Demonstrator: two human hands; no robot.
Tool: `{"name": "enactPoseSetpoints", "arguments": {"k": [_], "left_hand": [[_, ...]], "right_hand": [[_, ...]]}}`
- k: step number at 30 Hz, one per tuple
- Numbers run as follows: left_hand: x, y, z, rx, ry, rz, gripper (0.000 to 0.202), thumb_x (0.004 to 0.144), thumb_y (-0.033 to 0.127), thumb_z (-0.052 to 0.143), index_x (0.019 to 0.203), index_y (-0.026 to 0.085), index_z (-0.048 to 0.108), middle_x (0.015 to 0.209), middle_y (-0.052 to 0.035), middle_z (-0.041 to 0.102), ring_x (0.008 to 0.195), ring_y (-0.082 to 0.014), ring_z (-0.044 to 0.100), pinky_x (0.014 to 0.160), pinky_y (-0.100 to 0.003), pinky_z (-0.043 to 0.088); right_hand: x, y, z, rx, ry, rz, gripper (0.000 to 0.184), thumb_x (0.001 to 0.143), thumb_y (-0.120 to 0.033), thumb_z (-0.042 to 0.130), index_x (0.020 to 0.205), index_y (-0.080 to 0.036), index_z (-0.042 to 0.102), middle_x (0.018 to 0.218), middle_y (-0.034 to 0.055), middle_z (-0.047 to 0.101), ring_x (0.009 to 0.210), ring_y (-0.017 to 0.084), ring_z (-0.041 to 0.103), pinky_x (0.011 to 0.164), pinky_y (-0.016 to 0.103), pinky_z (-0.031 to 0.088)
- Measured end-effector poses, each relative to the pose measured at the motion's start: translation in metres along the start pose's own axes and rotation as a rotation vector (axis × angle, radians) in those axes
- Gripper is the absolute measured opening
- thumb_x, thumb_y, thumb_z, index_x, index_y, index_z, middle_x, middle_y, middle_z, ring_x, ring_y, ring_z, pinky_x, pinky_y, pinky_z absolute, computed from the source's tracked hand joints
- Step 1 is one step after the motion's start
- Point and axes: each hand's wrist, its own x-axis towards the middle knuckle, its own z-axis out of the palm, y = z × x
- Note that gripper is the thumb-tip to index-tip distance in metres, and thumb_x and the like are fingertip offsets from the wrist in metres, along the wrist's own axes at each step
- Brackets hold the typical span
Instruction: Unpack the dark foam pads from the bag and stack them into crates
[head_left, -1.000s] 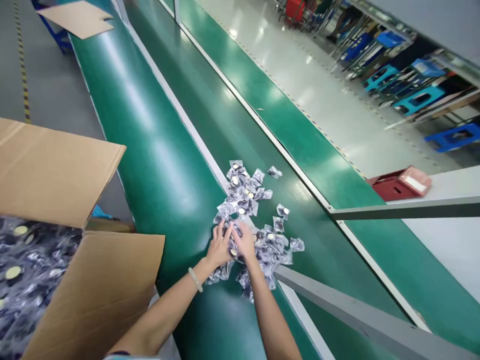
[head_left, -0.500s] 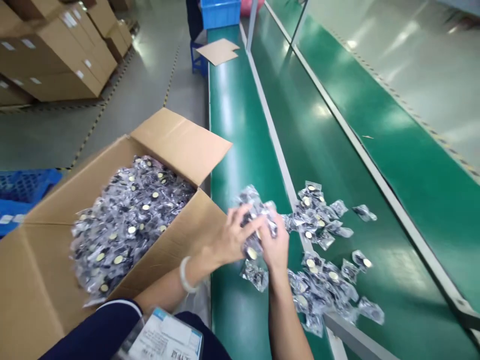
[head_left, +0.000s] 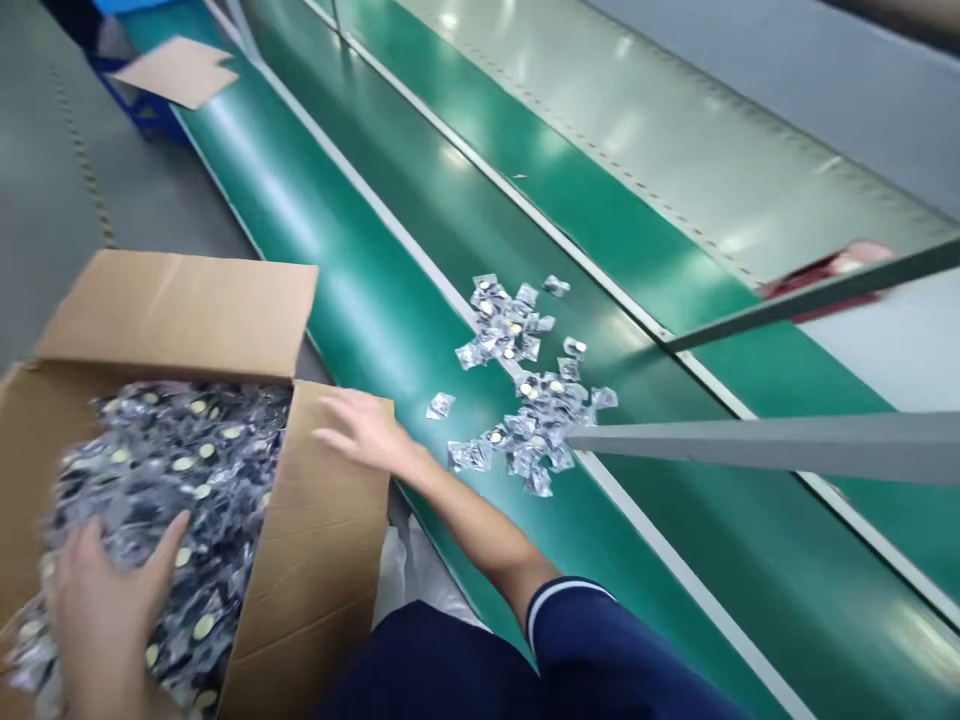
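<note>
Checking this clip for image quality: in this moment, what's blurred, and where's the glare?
Head view: motion blur softens the left hand and the packets beneath it, and the right hand looks slightly soft; overhead lights leave pale glare streaks along the green conveyor belt.

The head-worn camera looks forward and down from close above a cardboard carton (head_left: 176, 315) and a green conveyor belt (head_left: 330, 255).

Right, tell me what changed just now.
The left hand moved from above the green belt down into the cardboard carton, onto the foil pouches; the right hand opened, let go, moved left over the carton flap. The pouch pile on the belt stayed.
</note>
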Motion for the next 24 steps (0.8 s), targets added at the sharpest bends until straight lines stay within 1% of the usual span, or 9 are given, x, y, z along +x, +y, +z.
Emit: {"name": "enactPoseSetpoints", "arguments": {"k": [2,4,6,10,13,15,18,21,24], "left_hand": [[-0.002,0.040,0.021,-0.218,0.042,0.119,0.066,0.081,0.057,0.054,0.139,0.031,0.036,0.142,-0.0048,0.046,0.125,-0.0371,0.048,0.100,-0.059,0.044],[-0.005,0.095,0.047,-0.381,-0.050,0.285,0.068,0.080,0.052,0.060,0.137,0.022,0.040,0.144,-0.0119,0.043,0.128,-0.0365,0.044,0.104,-0.054,0.041],[-0.009,0.154,0.078,-0.409,-0.205,0.422,0.083,0.075,0.053,0.064,0.143,0.017,0.032,0.149,-0.0189,0.033,0.134,-0.0387,0.035,0.105,-0.054,0.037],[-0.035,0.253,0.145,-0.262,-0.572,0.623,0.121,0.058,0.051,0.079,0.150,0.013,0.011,0.156,-0.0240,0.010,0.139,-0.0434,0.021,0.102,-0.053,0.039],[-0.063,0.293,0.189,-0.107,-0.728,0.676,0.134,0.048,0.046,0.085,0.151,0.014,0.005,0.156,-0.0233,0.006,0.140,-0.0448,0.016,0.100,-0.053,0.040],[-0.078,0.305,0.212,-0.082,-0.728,0.692,0.134,0.046,0.046,0.086,0.151,0.015,0.007,0.157,-0.0226,0.007,0.141,-0.0457,0.013,0.101,-0.054,0.039],[-0.093,0.312,0.237,-0.193,-0.663,0.716,0.126,0.053,0.045,0.083,0.151,0.014,0.009,0.156,-0.0222,0.013,0.141,-0.0424,0.016,0.103,-0.052,0.038],[-0.103,0.319,0.250,-0.379,-0.612,0.764,0.122,0.060,0.043,0.080,0.151,0.016,0.004,0.155,-0.0215,0.019,0.140,-0.0373,0.024,0.104,-0.051,0.037],[-0.116,0.334,0.256,-0.559,-0.607,0.822,0.127,0.058,0.046,0.081,0.150,0.017,-0.002,0.153,-0.0229,0.022,0.139,-0.0365,0.027,0.105,-0.052,0.036]], "right_hand": [[-0.057,0.057,-0.039,-0.161,0.184,0.325,0.059,0.091,-0.057,0.039,0.134,-0.016,0.047,0.137,0.0151,0.049,0.131,0.026,0.040,0.110,0.043,0.029],[-0.107,0.112,-0.082,-0.330,0.319,0.660,0.070,0.088,-0.061,0.041,0.138,-0.011,0.042,0.140,0.0206,0.043,0.134,0.031,0.034,0.111,0.047,0.025],[-0.145,0.159,-0.122,-0.425,0.381,0.961,0.081,0.084,-0.065,0.044,0.143,-0.011,0.034,0.148,0.0219,0.031,0.138,0.036,0.024,0.112,0.049,0.020],[-0.180,0.223,-0.176,-0.367,0.432,1.410,0.090,0.079,-0.075,0.037,0.149,-0.021,0.023,0.156,0.0180,0.011,0.140,0.042,0.012,0.109,0.057,0.019],[-0.186,0.251,-0.193,-0.282,0.498,1.637,0.092,0.079,-0.079,0.027,0.150,-0.022,0.018,0.155,0.0218,0.010,0.137,0.044,0.018,0.103,0.065,0.021],[-0.187,0.264,-0.192,-0.244,0.564,1.687,0.090,0.080,-0.079,0.023,0.150,-0.022,0.020,0.153,0.0241,0.013,0.134,0.044,0.024,0.098,0.068,0.024],[-0.186,0.272,-0.175,-0.254,0.647,1.622,0.082,0.081,-0.076,0.025,0.144,-0.024,0.035,0.152,0.0214,0.018,0.130,0.043,0.028,0.096,0.063,0.030],[-0.182,0.267,-0.145,-0.335,0.687,1.457,0.071,0.083,-0.071,0.033,0.138,-0.028,0.045,0.145,0.0171,0.031,0.124,0.038,0.036,0.097,0.057,0.032],[-0.176,0.248,-0.109,-0.454,0.723,1.200,0.061,0.085,-0.062,0.041,0.131,-0.025,0.054,0.135,0.0163,0.043,0.114,0.035,0.042,0.094,0.052,0.035]]}}
